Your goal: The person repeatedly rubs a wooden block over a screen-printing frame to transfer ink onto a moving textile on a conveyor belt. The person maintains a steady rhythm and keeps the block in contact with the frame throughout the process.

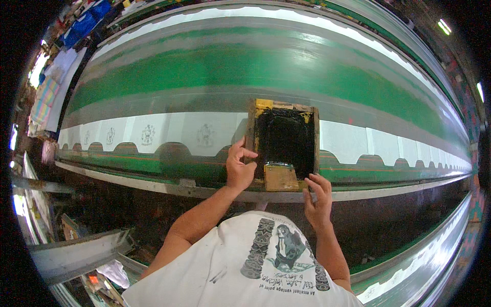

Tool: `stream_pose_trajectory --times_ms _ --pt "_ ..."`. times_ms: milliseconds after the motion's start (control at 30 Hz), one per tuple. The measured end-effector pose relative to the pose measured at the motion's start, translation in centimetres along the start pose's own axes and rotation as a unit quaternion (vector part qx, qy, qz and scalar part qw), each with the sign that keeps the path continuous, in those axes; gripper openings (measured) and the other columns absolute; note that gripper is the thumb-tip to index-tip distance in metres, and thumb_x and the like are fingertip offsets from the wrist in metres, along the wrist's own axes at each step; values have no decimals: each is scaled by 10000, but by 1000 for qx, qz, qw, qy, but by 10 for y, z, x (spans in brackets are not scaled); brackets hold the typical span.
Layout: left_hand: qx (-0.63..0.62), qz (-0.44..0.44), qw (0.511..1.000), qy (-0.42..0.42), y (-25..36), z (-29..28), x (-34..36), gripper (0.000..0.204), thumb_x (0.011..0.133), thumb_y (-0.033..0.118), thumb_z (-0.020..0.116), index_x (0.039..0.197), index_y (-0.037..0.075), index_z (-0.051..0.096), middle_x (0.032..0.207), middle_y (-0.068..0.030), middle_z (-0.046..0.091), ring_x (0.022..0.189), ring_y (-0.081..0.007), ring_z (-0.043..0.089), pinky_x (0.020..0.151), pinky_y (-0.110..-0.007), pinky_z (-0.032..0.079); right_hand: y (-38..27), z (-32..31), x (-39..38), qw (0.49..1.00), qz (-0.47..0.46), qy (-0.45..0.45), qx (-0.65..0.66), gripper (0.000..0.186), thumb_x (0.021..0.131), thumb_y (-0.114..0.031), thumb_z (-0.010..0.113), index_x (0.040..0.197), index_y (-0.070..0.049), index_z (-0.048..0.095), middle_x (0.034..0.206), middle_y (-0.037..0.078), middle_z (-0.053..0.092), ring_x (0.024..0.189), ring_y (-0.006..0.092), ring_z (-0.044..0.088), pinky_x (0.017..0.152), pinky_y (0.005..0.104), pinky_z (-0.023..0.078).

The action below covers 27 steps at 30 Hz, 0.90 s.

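Observation:
A wooden screen printing frame [315, 138] lies over a row of white fabric pieces on the long green table, its mesh dark with black ink. Inside its near end rests a wooden squeegee [280, 178], with black ink around its far edge. My left hand [241, 166] grips the frame's left side, thumb and forefinger bent over the rail. At the near right corner, my right hand [318, 197] has its fingers curled against the frame's edge. Left of the frame, several white fabric pieces [176, 128] bear dark printed emblems; one emblem [205, 134] looks fainter. Fabric under the frame is hidden.
The green printing table [204, 66] runs across the view, with a pale rail [368, 195] along its near edge. More white pieces [342, 140] line its right side. Another long table [414, 276] stands at lower right. Folded cloth [46, 100] and a blue container [84, 26] are at far left.

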<state>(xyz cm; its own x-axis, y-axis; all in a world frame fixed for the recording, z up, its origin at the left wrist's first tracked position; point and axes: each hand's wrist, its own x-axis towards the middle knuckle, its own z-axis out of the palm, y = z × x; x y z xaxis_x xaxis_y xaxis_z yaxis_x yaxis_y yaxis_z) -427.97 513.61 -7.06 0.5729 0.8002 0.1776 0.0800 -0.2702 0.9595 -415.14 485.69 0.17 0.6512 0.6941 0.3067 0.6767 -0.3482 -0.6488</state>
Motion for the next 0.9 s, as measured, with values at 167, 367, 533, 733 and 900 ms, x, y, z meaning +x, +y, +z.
stream_pose_trajectory --times_ms 167,367,533,733,900 --pt "27 -24 999 1 11 -4 2 202 761 -59 745 921 60 782 1653 -309 580 1565 -435 533 1314 -497 372 -18 13 21 987 -138 -71 -35 483 897 -91 844 1367 -148 746 1457 145 701 1418 425 627 1180 566 517" --pt "1 -54 999 5 6 -1 4 203 755 -47 748 921 59 796 1665 -311 571 1573 -430 532 1289 -483 414 -44 20 62 956 -211 -169 -112 595 839 -59 786 1425 -136 712 1396 130 707 1327 383 653 1146 538 515" --pt "-2 -61 998 -20 11 -3 7 243 770 -51 743 990 42 789 1672 -305 571 1578 -412 537 1298 -465 401 -50 4 101 922 -177 -311 -146 541 850 23 745 1373 -117 764 1308 129 752 1236 363 694 1092 490 563" --pt "-108 -79 991 -9 -29 0 9 242 944 -1 740 1166 66 808 1646 -287 584 1505 -386 598 1245 -456 458 -36 9 193 886 -161 -412 -138 555 863 58 659 1319 -210 826 1206 133 781 1217 376 706 1085 502 585" --pt "-93 -66 993 -39 -15 -9 16 311 934 -27 736 1220 73 806 1611 -264 614 1466 -354 627 1198 -433 508 -5 43 242 925 -212 -274 -156 581 869 55 632 1350 -211 818 1212 124 785 1265 385 700 1115 511 579"
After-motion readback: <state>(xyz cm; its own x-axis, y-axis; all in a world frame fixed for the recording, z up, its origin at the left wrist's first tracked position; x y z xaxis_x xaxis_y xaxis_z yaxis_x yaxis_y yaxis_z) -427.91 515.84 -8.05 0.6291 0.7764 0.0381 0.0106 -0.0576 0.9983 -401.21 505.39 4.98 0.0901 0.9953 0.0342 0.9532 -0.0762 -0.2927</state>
